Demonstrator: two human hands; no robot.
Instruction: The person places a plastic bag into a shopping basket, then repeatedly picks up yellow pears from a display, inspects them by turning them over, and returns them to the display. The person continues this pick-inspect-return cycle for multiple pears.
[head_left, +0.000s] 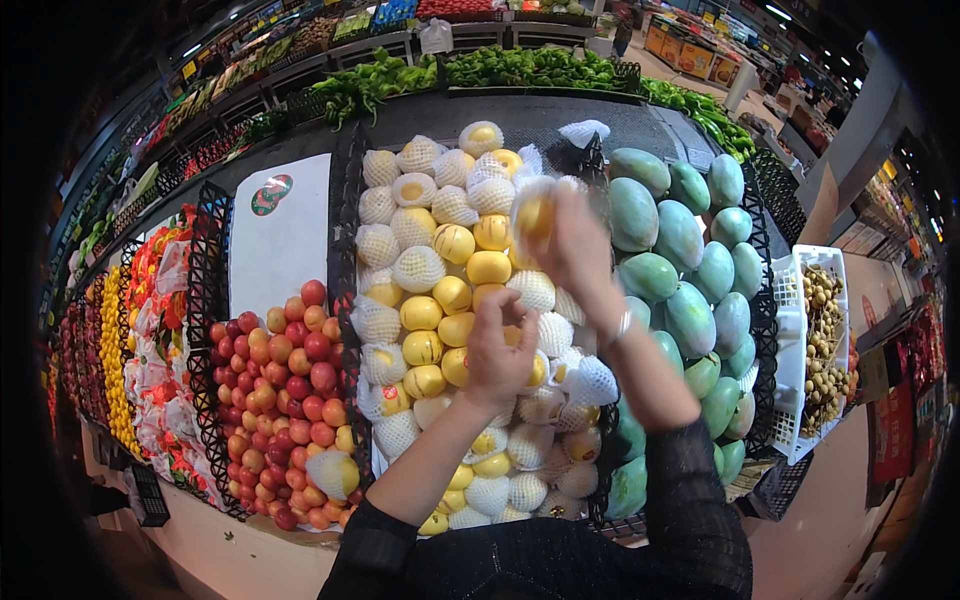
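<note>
My right hand (574, 244), blurred by motion, holds a yellow melon (534, 217) partly wrapped in a white foam net over the upper right of the melon pile. Lower and to its left, my left hand (499, 341) hovers over or rests on the pile, its fingers curled near the bare yellow melons. Whether it grips one is hidden. Around both hands lie bare yellow melons (454, 242) with brown stripes and others in white foam nets (418, 269). An empty-looking foam net (592, 381) lies on the pile right of my left hand.
Black lattice dividers (208, 285) flank the bins. Red plums (289, 375) lie left, with one netted melon (332, 475) on them. Green mangoes (688, 319) fill the right bin, beside a white crate (787, 352) of small brown fruit. Green peppers (532, 69) line the back. A loose foam net (585, 133) lies at the top.
</note>
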